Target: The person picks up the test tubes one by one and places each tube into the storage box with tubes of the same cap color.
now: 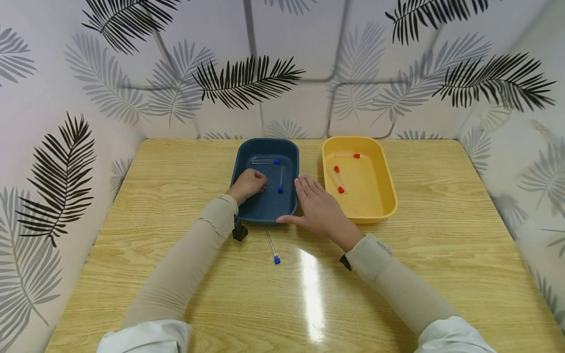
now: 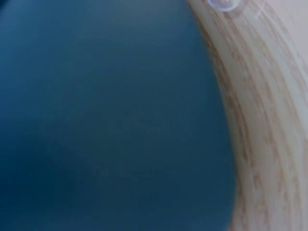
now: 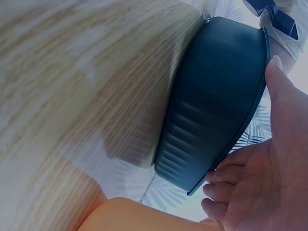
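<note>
My left hand (image 1: 249, 185) reaches over the left rim into a blue plastic bin (image 1: 265, 211), its fingers bent together low inside; whether they pinch anything I cannot tell. Two clear tubes with blue caps lie in that bin: one tube (image 1: 265, 161) crosswise near the far end, another tube (image 1: 281, 180) lengthwise on the right. With fingers straight, my right hand (image 1: 320, 208) rests against the bin's right rim, thumb at the near corner. On the table in front of the bin lies another blue-capped tube (image 1: 272, 246). The bin's outer wall (image 2: 120, 115) fills most of the left wrist view.
To the right stands a yellow bin (image 1: 371, 196) holding red-capped tubes (image 1: 350, 156), close to my right hand. Both bins sit toward the back of a wood-grain table (image 1: 176, 162). A wall covering (image 1: 309, 108) with leaf prints rises behind the table's far edge.
</note>
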The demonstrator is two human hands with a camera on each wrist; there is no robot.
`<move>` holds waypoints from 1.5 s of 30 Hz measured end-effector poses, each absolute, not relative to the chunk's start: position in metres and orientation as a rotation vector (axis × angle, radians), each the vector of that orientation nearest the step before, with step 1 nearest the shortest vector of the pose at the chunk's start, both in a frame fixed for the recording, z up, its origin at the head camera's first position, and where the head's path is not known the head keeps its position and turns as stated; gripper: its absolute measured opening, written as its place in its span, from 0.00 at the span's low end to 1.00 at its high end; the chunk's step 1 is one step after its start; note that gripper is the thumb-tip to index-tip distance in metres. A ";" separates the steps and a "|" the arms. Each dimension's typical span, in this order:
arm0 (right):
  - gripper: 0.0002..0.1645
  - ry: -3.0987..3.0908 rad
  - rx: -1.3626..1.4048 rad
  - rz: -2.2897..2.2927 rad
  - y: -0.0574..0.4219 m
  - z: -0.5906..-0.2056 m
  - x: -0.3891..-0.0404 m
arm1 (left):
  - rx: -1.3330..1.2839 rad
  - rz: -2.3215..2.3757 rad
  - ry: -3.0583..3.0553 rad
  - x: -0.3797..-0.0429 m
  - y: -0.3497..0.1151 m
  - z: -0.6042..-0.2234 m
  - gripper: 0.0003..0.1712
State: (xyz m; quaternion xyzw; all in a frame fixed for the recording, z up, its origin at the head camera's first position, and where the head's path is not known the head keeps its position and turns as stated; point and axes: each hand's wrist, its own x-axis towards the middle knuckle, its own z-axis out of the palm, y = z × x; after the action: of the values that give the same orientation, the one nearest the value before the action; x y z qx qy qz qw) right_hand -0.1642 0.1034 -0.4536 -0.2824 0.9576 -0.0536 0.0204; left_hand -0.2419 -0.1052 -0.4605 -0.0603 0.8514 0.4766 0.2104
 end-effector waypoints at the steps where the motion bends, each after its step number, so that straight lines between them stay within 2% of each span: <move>1: 0.67 2.969 -0.877 -0.168 0.103 -0.453 -0.164 | -0.164 1.311 2.376 -0.241 -0.105 -0.461 0.15; 11: 0.66 2.964 -0.878 -0.168 0.103 -0.454 -0.163 | -0.020 1.066 2.513 -0.233 -0.101 -0.456 0.19; 18: 0.68 2.957 -0.872 -0.167 0.104 -0.455 -0.163 | 0.209 1.066 2.622 -0.219 -0.103 -0.445 0.17; 26: 0.68 2.952 -0.884 -0.186 0.102 -0.453 -0.163 | 0.667 1.072 2.755 -0.183 -0.123 -0.423 0.12; 33: 0.68 2.977 -0.893 -0.146 0.102 -0.453 -0.164 | 0.950 1.043 2.679 -0.144 -0.128 -0.423 0.08; 39: 0.68 2.964 -0.877 -0.136 0.100 -0.451 -0.164 | 1.037 1.020 2.484 -0.109 -0.124 -0.432 0.12; 45: 0.68 2.945 -0.841 -0.148 0.099 -0.448 -0.163 | 1.075 0.756 2.516 -0.095 -0.123 -0.448 0.13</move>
State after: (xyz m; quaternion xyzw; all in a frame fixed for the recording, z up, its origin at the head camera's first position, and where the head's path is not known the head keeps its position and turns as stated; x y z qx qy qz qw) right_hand -0.1634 0.0991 -0.4484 -0.2739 0.9598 -0.0482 0.0376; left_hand -0.0949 -0.1230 -0.4483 0.3744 0.8762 0.2632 0.1509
